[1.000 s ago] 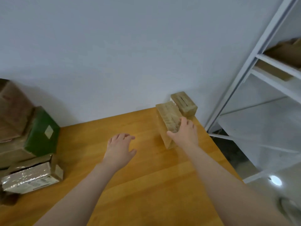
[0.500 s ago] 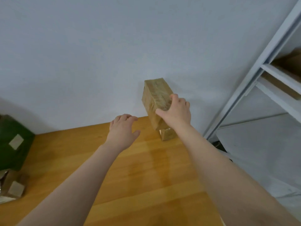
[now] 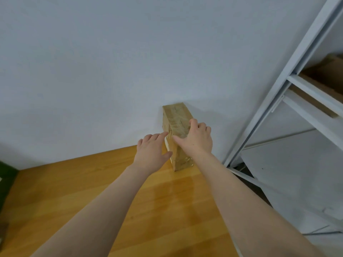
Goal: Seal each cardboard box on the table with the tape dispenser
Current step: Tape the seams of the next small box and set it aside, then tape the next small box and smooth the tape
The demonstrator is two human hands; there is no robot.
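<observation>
Firstly, far left: just a sliver of a dark green box [image 3: 6, 180] at the frame edge, on the wooden desk [image 3: 83, 182]. Both forearms reached fwd across the desk toward the back-right corner.

Left hand [image 3: 150, 154] was flat-ish against the left face of the cardboard box [image 3: 176, 115]. Its fingers [image 3: 159, 136] were straight and close together, tips touching the box, thumb stuck out to the right near the box's lower part. No curl, no grip.

The cardboard box stood on its narrow end at the desk's back-right corner, up against the white wall [image 3: 111, 71], glossy clear tape wrapped over it. Couldn't tell if the bottom section was the same box or a 2nd one under it.

Right hand [image 3: 196, 140] gripped the box from above: thumb pressed on the left face, other fingers curled over the top-right edge, so box pinched betw. thumb and fingers.

Far right: a white metal shelf rack [image 3: 278, 101] stood just beside the desk, w/ brown cardboard [image 3: 330, 75] lying on an upper shelf.
</observation>
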